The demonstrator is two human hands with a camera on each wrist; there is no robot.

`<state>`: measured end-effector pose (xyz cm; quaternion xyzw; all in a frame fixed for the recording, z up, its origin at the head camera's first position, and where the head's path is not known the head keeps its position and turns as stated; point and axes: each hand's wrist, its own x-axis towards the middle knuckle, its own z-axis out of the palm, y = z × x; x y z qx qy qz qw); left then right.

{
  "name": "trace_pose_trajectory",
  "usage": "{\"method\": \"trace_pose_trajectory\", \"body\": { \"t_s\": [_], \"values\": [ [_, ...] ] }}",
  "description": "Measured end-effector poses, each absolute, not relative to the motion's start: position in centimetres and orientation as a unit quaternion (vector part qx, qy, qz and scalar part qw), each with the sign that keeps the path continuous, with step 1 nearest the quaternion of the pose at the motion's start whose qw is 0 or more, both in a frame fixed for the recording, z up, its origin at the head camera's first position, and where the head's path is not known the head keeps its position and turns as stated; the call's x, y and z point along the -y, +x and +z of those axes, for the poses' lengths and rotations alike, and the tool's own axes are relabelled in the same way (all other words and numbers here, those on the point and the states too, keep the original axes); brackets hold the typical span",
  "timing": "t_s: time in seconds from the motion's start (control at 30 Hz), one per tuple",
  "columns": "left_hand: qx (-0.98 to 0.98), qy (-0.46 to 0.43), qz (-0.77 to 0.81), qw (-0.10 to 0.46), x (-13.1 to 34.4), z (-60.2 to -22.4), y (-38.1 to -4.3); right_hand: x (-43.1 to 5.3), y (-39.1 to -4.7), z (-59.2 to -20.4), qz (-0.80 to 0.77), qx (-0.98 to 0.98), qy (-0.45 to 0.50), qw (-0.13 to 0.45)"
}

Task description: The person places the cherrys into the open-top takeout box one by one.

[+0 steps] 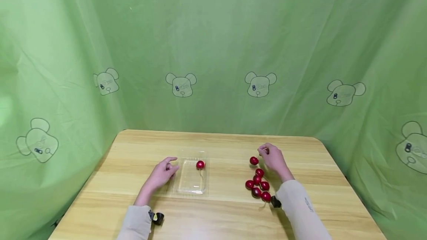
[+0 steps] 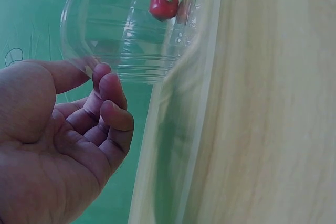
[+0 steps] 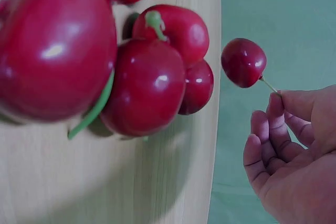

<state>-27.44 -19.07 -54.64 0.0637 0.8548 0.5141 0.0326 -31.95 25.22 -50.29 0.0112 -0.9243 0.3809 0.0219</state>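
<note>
Right hand [image 1: 272, 157] pinches cherry [image 3: 243, 62] by stem; more cherries [image 1: 257, 180] beside its wrist. Left hand [image 1: 162, 174] loose, nothing gripped, fingertips at clear container [image 1: 188, 182], lone cherry [image 1: 200, 165] inside.

– Cherries [image 3: 142, 87], what finish?
– Smooth skins, high gloss, hard highlights; stems [image 3: 96, 110] smooth, duller
– And the container [image 2: 142, 64]?
– Thin clear plastic, shiny, ridged along the edge
– Tabletop [image 1: 227, 219] surface?
– Wood-grained, smooth, soft sheen
– Backdrop [image 1: 220, 40]?
– Creased sheeting, cloth or plastic, can't tell; faint sheen
– Sleeves [image 1: 297, 201]?
– Matt cloth, soft, lightly wrinkled
</note>
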Motion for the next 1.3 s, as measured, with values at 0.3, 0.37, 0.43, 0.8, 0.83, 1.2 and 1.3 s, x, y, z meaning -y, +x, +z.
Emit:
{"method": "trace_pose_trajectory", "body": {
  "t_s": [0.3, 0.37, 0.43, 0.8, 0.83, 1.2, 1.3],
  "values": [
    [-0.858, 0.064, 0.508, 0.027, 19.0, -54.5, -27.3, -25.2, -31.7, -50.0, 0.408, 0.912, 0.001, 0.039],
    [-0.86, 0.065, 0.505, 0.027, 18.9, -54.4, -27.2, -25.2, -31.7, -50.0, 0.412, 0.91, -0.002, 0.041],
    [-0.861, 0.065, 0.504, 0.029, 18.9, -54.4, -27.2, -25.1, -31.7, -49.9, 0.415, 0.909, -0.001, 0.044],
    [-0.856, 0.062, 0.513, 0.036, 19.0, -54.6, -27.3, -24.3, -31.5, -49.6, 0.457, 0.887, -0.009, 0.056],
    [-0.855, 0.062, 0.513, 0.035, 19.0, -54.6, -27.3, -24.2, -31.5, -49.5, 0.461, 0.886, -0.01, 0.056],
    [-0.854, 0.067, 0.514, 0.033, 19.0, -54.7, -27.3, -23.5, -31.6, -49.5, 0.497, 0.865, -0.031, 0.058],
    [-0.856, 0.067, 0.512, 0.032, 18.9, -54.7, -27.3, -23.4, -31.5, -49.5, 0.5, 0.863, -0.033, 0.064]
  ]
}}
